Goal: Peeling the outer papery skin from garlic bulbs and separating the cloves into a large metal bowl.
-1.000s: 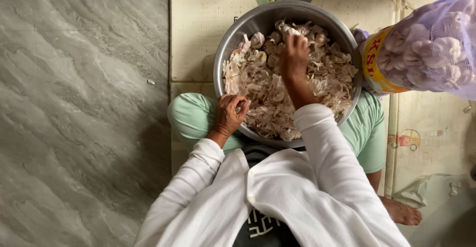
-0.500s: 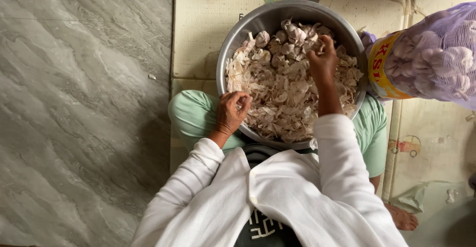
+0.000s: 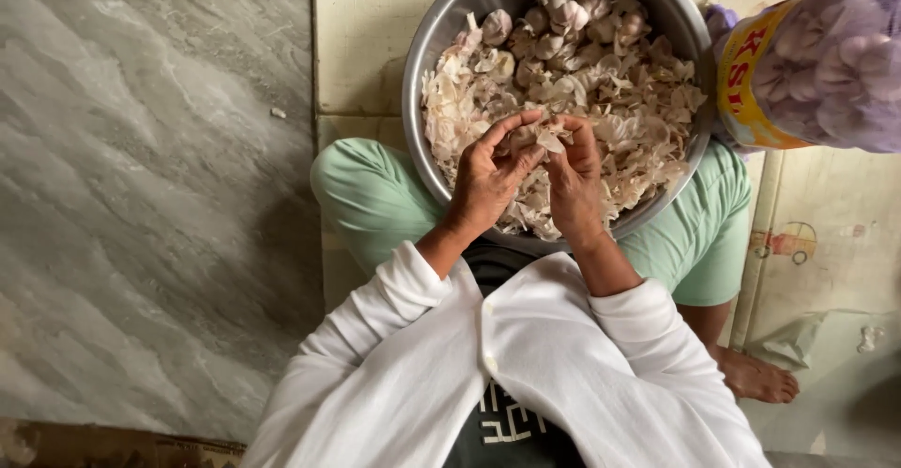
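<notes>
1. I see the fingers (image 3: pixel 514 128) of the left hand (image 3: pixel 488 182) and the right hand (image 3: pixel 574 182) pinched together on one garlic bulb (image 3: pixel 542 138), just over the near part of the steel bowl (image 3: pixel 419 102).
2. I judge the step is breaking the bulb and stripping its skin.
3. The next move, I think, needs the thumbs to pull apart gently.
4. The bowl, full of garlic skins (image 3: pixel 648 116), sits between the knees; a mesh bag of garlic (image 3: pixel 826 64) is at the right.
</notes>
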